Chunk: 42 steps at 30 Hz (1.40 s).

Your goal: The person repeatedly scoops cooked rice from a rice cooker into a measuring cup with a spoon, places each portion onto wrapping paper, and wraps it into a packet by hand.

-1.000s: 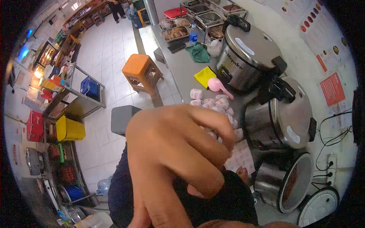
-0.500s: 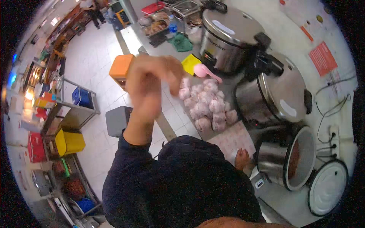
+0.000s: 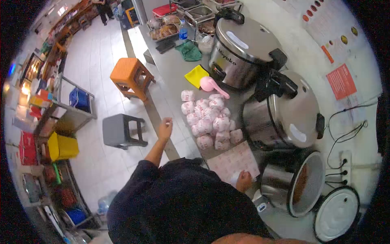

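Note:
My left hand (image 3: 165, 129) is held out past the counter's edge, over the floor, with fingers loosely bent and nothing visible in it. My right hand (image 3: 244, 181) is closed at the lower right corner of a stack of printed wrapping paper (image 3: 231, 162). Something white (image 3: 235, 178) shows beside its fingers, too small to name. Above the paper lies a pile of round wrapped packets (image 3: 211, 116) in white and pink printed paper. A pink scoop (image 3: 209, 84) rests behind the pile, partly over a yellow cloth (image 3: 195, 76).
Two lidded steel cookers (image 3: 239, 53) stand along the wall. Nearer is an open pot (image 3: 280, 179) with brown contents, its lid (image 3: 337, 214) beside it. A small scale (image 3: 262, 206) sits near my right hand. Orange (image 3: 129, 70) and grey (image 3: 115, 129) stools are on the floor.
My left hand has dropped from high in front of the camera to lower beside the counter. The view has shifted slightly. My right hand stays by the paper stack.

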### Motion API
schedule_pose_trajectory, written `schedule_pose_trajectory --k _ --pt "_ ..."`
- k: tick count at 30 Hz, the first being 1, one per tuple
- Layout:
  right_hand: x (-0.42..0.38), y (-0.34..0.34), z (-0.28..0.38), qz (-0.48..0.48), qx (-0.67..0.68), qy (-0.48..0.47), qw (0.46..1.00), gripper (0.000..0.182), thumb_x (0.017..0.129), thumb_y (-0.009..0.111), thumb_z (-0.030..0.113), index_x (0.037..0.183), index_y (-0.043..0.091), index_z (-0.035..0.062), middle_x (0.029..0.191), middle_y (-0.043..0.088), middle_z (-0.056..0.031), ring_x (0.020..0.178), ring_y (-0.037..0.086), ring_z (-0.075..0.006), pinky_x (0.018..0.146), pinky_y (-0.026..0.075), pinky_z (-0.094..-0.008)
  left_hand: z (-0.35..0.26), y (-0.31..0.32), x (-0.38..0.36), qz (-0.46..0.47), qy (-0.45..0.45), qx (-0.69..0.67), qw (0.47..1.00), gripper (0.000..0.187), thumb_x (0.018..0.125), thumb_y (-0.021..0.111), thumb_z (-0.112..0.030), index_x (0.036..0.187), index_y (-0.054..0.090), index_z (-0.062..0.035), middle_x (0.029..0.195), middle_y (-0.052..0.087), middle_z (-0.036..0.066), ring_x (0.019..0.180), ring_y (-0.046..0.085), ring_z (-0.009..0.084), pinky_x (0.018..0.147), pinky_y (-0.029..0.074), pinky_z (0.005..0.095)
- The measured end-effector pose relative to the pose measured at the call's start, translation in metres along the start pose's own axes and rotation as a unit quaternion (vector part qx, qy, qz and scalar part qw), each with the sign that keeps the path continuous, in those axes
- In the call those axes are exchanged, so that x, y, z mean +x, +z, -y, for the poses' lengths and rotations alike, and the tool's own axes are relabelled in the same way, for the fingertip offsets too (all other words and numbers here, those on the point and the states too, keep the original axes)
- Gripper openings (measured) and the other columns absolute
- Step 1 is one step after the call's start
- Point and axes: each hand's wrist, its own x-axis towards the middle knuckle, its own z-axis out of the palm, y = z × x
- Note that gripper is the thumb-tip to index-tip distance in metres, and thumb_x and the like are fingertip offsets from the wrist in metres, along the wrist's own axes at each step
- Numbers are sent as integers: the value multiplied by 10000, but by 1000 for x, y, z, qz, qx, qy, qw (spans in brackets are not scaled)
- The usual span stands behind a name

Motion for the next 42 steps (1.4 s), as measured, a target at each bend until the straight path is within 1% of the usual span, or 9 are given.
schedule_pose_trajectory --k 11,16,19,23,26,29,32,35,42 --pt "-6 16 -13 47 -77 -52 995 278 922 611 254 769 570 25 785 585 -179 753 599 -377 647 475 -458 -29 -27 256 -58 239 245 938 332 850 647 -217 1142 569 -77 1126 572 183 1084 518 378 925 443 466" --pt "-14 31 7 -14 -213 99 972 327 955 570 312 875 629 0 902 641 -193 894 622 -369 786 498 -471 -58 -23 415 -40 149 357 921 622 788 735 -372 1306 475 -145 1240 526 191 1125 513 405 944 454 483" --pt "-26 46 -9 -75 -301 -34 950 366 963 560 331 881 632 -18 890 639 -191 889 622 -355 807 496 -470 -94 -20 469 -8 62 431 900 838 712 803 -450 1406 389 -228 1318 481 192 1170 497 444 958 462 494" --pt "-13 33 2 177 -345 91 917 337 958 568 347 908 630 19 894 614 -156 810 607 -337 732 502 -485 -84 -15 499 41 -30 376 925 1004 633 863 -472 1462 319 -316 1434 367 195 1204 486 475 953 481 500" --pt "-29 48 -22 65 -82 241 965 333 975 522 344 903 609 30 872 611 -162 804 613 -355 695 502 -489 -87 -21 492 36 -16 354 934 1072 604 878 -473 1477 277 -312 1472 293 202 1166 522 467 936 499 501" --pt "-17 43 -3 120 -276 168 939 358 977 507 353 865 578 20 815 603 -182 807 615 -378 698 492 -501 -89 -22 493 36 -24 373 927 1078 597 877 -481 1475 276 -306 1454 321 189 1135 546 455 919 509 492" --pt "-11 24 10 123 -228 119 959 365 977 495 362 850 561 26 849 600 -184 816 617 -378 718 500 -516 -95 -19 488 23 -47 371 927 1077 595 874 -488 1475 286 -292 1430 363 162 1143 543 434 915 498 514" --pt "1 25 32 132 -236 273 923 266 929 530 233 862 636 -2 893 591 -182 878 570 -352 776 471 -451 -96 -17 485 5 -41 388 921 1073 606 871 -479 1479 290 -254 1406 403 136 1200 497 411 943 455 561" --pt "-9 42 17 118 -307 178 927 227 931 515 213 848 607 23 879 583 -170 874 582 -334 787 476 -447 -83 -9 469 -35 20 427 903 1014 719 779 -531 1501 251 -162 1436 401 144 1325 362 387 1023 367 602"
